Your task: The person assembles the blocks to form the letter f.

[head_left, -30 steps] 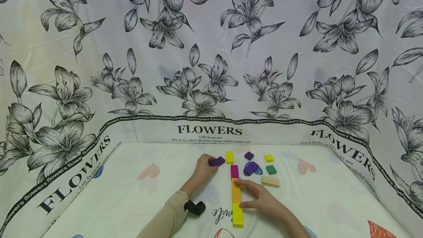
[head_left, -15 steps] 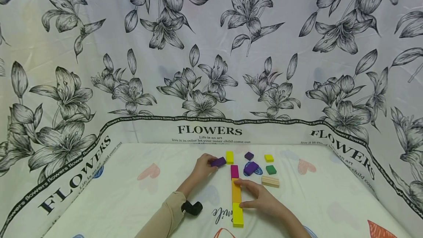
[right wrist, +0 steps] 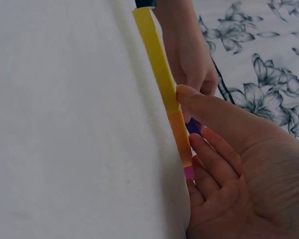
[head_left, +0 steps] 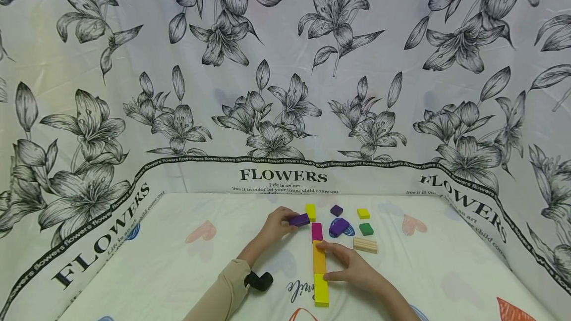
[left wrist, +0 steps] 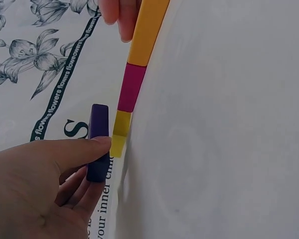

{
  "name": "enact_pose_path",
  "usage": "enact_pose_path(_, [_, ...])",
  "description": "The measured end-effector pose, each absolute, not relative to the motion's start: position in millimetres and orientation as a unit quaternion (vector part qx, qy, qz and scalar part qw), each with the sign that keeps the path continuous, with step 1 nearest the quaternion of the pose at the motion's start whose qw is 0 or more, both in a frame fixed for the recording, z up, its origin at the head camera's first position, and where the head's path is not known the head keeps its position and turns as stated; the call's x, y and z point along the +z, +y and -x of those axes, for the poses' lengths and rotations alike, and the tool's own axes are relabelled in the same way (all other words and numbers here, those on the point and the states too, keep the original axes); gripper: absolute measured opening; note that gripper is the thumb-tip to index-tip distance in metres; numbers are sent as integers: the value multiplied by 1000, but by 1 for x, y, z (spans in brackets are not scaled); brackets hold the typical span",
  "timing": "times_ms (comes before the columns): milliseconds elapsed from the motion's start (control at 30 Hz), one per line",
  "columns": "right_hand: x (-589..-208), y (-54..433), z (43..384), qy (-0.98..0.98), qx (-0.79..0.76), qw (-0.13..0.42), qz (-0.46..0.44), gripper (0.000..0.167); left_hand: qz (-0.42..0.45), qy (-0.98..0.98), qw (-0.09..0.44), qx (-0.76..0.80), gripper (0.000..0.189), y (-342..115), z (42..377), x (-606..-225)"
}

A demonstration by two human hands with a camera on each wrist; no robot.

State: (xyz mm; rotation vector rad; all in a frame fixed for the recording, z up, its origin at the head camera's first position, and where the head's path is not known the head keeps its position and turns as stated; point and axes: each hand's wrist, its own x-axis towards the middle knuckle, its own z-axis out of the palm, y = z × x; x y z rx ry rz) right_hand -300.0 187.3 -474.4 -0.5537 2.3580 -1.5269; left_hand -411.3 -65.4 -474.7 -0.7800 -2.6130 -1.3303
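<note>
My left hand (head_left: 275,226) pinches a purple block (head_left: 299,220) between thumb and fingers, just left of the row's far end. In the left wrist view the purple block (left wrist: 98,144) stands lengthwise in the grip. My right hand (head_left: 354,267) lies along the right side of a straight row, its thumb touching the near yellow block (head_left: 321,291) and a fingertip at the orange block (head_left: 318,261). A magenta block (head_left: 316,231) continues the row beyond the orange one. Farther back sits another yellow block (head_left: 310,212). The right wrist view shows the right fingers loosely extended beside the row.
Right of the row lie a purple block (head_left: 340,227), a small dark purple block (head_left: 336,210), a small yellow block (head_left: 363,213), a green block (head_left: 366,229) and plain wooden sticks (head_left: 365,245) side by side. A patterned white cloth (head_left: 205,281) covers the table; a floral curtain (head_left: 285,113) hangs behind.
My left hand has moved slightly right with the purple block, bringing it closer to the magenta block and the far yellow one. The right hand and the row stay where they were.
</note>
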Motion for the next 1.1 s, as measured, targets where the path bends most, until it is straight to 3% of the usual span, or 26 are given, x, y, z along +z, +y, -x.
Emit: enact_pose_path(1100, [-479, 189, 302, 808, -537, 143, 198, 69, 288, -878, 25, -382, 36, -65, 414, -480])
